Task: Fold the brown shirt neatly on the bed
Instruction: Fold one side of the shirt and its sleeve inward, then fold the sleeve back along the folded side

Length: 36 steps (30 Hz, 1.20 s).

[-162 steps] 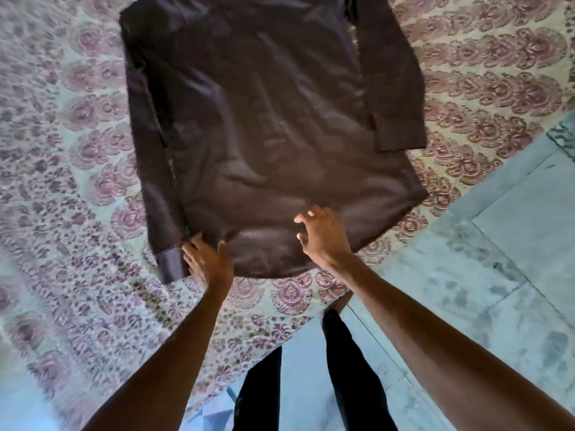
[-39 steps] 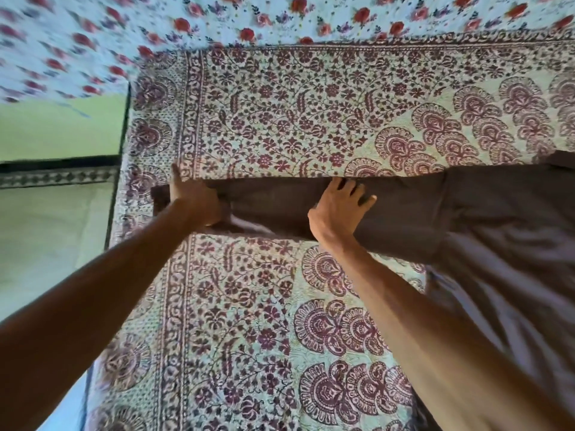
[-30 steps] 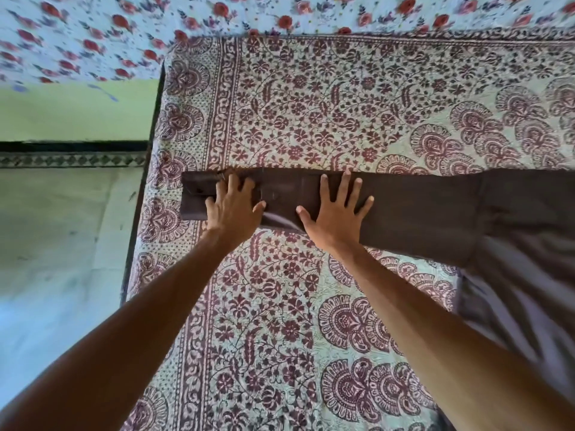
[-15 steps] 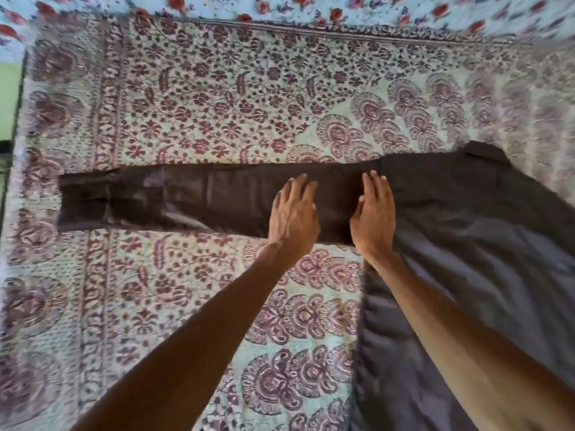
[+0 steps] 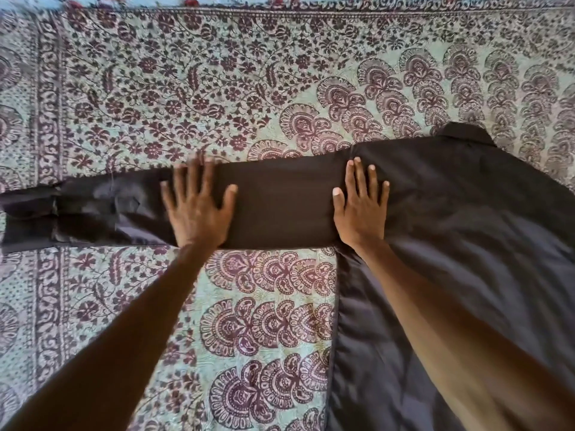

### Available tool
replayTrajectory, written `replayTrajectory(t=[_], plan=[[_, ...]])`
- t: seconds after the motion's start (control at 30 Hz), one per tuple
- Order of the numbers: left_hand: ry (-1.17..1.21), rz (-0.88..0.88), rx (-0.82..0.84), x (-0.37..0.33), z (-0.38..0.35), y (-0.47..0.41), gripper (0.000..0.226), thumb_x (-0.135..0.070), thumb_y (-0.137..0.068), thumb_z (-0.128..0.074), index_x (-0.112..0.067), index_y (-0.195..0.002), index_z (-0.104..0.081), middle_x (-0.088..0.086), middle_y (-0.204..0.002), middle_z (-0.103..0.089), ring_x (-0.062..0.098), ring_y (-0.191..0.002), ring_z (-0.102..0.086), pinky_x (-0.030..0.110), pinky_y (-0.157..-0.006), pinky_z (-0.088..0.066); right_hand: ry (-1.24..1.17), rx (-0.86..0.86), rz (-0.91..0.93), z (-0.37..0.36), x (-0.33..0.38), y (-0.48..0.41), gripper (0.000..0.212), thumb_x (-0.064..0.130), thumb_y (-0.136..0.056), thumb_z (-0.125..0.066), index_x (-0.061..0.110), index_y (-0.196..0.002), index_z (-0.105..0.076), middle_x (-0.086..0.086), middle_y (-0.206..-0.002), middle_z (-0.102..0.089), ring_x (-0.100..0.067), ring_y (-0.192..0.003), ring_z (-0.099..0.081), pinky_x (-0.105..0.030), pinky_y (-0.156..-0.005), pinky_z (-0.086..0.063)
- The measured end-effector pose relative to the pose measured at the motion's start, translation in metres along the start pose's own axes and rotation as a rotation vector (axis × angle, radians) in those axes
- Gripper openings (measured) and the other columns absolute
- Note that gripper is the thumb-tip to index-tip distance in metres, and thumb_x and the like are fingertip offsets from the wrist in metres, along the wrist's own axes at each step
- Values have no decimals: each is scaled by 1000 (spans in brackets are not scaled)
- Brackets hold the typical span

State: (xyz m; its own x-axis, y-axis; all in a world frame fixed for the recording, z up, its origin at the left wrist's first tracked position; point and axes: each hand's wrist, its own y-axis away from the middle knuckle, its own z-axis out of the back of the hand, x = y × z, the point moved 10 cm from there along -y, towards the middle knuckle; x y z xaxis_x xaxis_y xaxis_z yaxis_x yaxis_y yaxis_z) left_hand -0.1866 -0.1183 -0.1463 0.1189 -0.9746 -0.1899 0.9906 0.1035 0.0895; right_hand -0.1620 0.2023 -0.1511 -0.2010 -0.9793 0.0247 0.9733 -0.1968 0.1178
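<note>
The brown shirt (image 5: 473, 231) lies flat on the bed, its body filling the right side and its collar at the upper right. One long sleeve (image 5: 280, 206) stretches straight out to the left, the cuff at the left frame edge. My left hand (image 5: 197, 206) lies palm down on the sleeve's middle, fingers spread and blurred. My right hand (image 5: 361, 206) presses flat where the sleeve joins the shoulder, fingers straight. Both forearms reach in from the bottom and cover part of the shirt body.
The bed is covered by a pale green sheet with a maroon floral print (image 5: 255, 88) and a patterned border along the left side. A second red-flowered cloth (image 5: 193, 0) shows at the top edge.
My hands have moved apart along the sleeve: the left hand slid left toward the cuff, and the right hand stayed by the shoulder. The view shifted slightly.
</note>
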Motion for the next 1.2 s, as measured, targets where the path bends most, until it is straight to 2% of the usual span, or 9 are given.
replayTrajectory(t=[0.17, 0.33, 0.5, 0.67, 0.73, 0.8, 0.9, 1.0, 1.2], plan=[[-2, 375, -80, 118, 29, -3, 66, -60, -95, -19, -27, -151, -24, 5, -161, -16, 30, -148, -8, 58, -117, -6, 1, -31, -48, 22, 66, 5, 63, 34, -92, -40, 7, -148, -32, -13, -158, -27, -35, -149, -7, -58, -118, -1], [-14, -132, 20, 27, 11, 17, 62, -56, -97, -26, -29, -152, -20, 3, -161, -16, 26, -149, -10, 52, -119, -6, -190, 61, 38, -6, 173, 23, 72, 55, -95, -30, 16, -154, -15, -9, -163, -6, -35, -149, -2, -57, -118, -1], [-22, 167, -40, 153, 30, 10, 69, -65, -93, -24, -31, -153, -12, 1, -161, -12, 25, -149, -6, 50, -120, 1, -142, 55, 48, -10, 165, 20, 73, 63, -95, -20, 24, -155, -10, -4, -163, -3, -32, -150, 1, -56, -118, 2], [17, 161, 45, 195, 45, 2, 64, -52, -98, -28, -22, -153, -16, 4, -162, -11, 25, -149, -4, 50, -120, -1, -206, 236, 75, -13, 166, 16, 75, 63, -95, -25, 27, -155, 2, -1, -162, 14, -29, -148, 16, -56, -117, 10], [119, 267, 32, 179, 59, 4, 60, -35, -96, -42, -16, -150, -25, 7, -159, -19, 27, -148, -11, 51, -119, -5, -271, 268, 87, 1, 163, 16, 73, 57, -96, -34, 22, -155, -8, -4, -163, 6, -31, -149, 8, -55, -117, 4], [233, 297, -33, 145, 79, 11, 50, -22, -90, -49, -10, -138, -42, 12, -146, -39, 31, -135, -33, 49, -111, -25, -393, 156, 92, 31, 157, 19, 61, 44, -96, -46, 13, -147, -36, -11, -157, -28, -32, -145, -22, -49, -117, -18], [434, 157, -32, 72, 91, 33, 30, -18, -89, -47, -15, -118, -55, 7, -119, -55, 24, -110, -51, 36, -90, -43, -559, -48, 89, 83, 137, 49, 31, 28, -91, -57, 13, -118, -65, -5, -118, -67, -22, -113, -59, -32, -99, -46], [712, 69, 82, 10, 80, 69, 26, -12, -88, -50, -17, -109, -64, 3, -102, -69, 17, -91, -64, 31, -82, -53, -719, -2, 24, 96, 106, 91, 21, 19, -88, -57, 16, -105, -70, 4, -100, -72, -4, -91, -64, -6, -79, -44], [758, -98, 176, -101, 59, 148, 21, -13, -86, -53, -18, -98, -69, 2, -100, -71, 19, -89, -66, 31, -79, -55, -842, -8, -122, 104, -9, 151, 16, 10, -86, -60, 15, -96, -72, 6, -86, -71, 4, -75, -60, 0, -71, -41]])
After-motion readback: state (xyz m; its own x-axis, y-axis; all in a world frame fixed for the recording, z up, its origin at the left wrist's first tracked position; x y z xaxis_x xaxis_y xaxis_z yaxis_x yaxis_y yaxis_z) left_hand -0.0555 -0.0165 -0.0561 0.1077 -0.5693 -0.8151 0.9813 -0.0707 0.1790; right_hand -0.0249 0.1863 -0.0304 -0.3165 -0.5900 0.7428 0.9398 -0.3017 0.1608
